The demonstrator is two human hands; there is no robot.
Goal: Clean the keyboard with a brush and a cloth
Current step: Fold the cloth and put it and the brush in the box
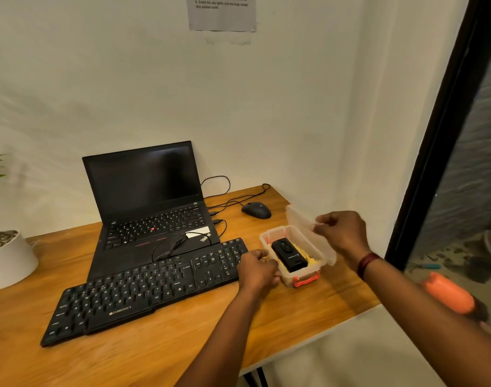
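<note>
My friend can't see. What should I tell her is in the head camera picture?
A person's left hand grips a small clear plastic box on a wooden desk while the right hand holds its lid tilted open. Inside lies a black gadget on something yellow. A black keyboard lies left of it, before an open laptop.

Single head-worn wide-angle view: from near edge, facing forward and down, close over desk (155,347), wall (294,107) beyond

Cream wall (266,107), wooden desk (160,347), dark window frame (439,135).
</note>
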